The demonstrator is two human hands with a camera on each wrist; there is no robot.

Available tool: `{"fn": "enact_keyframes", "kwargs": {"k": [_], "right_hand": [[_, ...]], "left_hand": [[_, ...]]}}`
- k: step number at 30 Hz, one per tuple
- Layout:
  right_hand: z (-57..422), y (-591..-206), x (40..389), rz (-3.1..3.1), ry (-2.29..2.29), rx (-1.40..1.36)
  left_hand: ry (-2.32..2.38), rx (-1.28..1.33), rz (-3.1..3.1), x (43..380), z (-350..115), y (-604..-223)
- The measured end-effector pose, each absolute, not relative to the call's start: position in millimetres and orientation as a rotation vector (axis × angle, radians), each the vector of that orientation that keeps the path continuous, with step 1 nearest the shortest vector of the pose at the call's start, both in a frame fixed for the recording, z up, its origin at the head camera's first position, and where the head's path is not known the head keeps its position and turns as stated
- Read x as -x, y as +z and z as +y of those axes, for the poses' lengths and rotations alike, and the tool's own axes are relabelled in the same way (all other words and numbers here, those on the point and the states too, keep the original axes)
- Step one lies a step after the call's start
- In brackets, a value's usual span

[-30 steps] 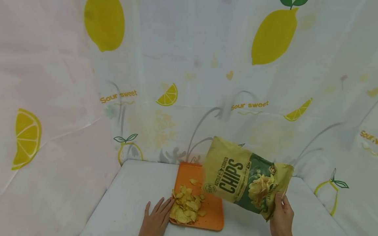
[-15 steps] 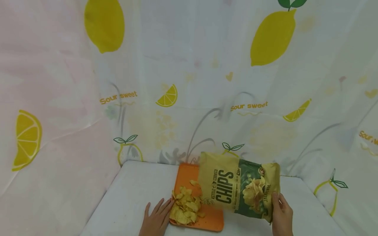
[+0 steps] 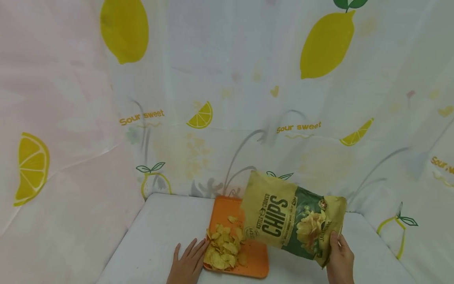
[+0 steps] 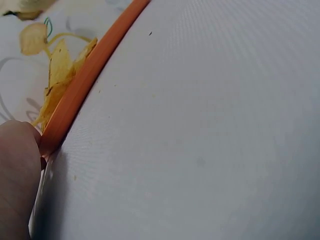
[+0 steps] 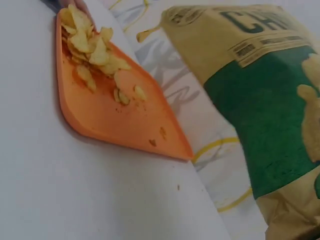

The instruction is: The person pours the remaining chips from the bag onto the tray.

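In the head view my right hand (image 3: 341, 260) pinches the lower right end of a yellow and green bag of chips (image 3: 274, 215). The bag is tilted, its left end above an orange tray (image 3: 256, 256). A pile of potato chips (image 3: 222, 248) covers the tray's left part. One chip (image 5: 148, 34) shows at the bag's mouth in the right wrist view. With fingers straight, my left hand (image 3: 188, 263) rests on the table and touches the tray's left edge. Only part of the left hand (image 4: 17, 175) appears in the left wrist view, beside the tray rim (image 4: 82, 82).
A white table (image 3: 159, 225) carries the tray, with small crumbs scattered on it. Behind and to the left hangs a pale curtain (image 3: 227, 79) printed with lemons, close against the table's back edge.
The bag dipped and levelled half a second ago, shifting left, then rose and tilted again, slightly right. My left hand and the tray have stayed in place.
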State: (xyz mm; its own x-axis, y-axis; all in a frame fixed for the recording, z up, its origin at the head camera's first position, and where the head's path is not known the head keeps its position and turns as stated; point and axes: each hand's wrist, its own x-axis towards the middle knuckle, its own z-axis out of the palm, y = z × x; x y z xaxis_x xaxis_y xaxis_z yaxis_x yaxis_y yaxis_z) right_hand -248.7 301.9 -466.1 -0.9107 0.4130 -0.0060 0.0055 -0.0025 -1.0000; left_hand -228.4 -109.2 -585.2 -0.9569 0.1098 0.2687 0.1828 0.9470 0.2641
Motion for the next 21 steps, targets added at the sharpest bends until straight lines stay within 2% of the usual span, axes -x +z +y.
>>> {"fn": "enact_keyframes", "kwargs": {"k": [9,16,21], "right_hand": [[321.6,-485.4,262.3,-1.923,2.037,0.454],[342.5,-521.9,284.2,-1.873,1.993,0.512],[327.9,-497.2,266.8,-1.821,2.04,0.453]], "left_hand": [[-0.43,0.214,-2.854,228.6,-109.0,-587.5],[-0.45,0.196,-2.833,229.0,-109.2,-588.6],[-0.433,0.209,-2.829,228.7,-110.2,-589.1]]}}
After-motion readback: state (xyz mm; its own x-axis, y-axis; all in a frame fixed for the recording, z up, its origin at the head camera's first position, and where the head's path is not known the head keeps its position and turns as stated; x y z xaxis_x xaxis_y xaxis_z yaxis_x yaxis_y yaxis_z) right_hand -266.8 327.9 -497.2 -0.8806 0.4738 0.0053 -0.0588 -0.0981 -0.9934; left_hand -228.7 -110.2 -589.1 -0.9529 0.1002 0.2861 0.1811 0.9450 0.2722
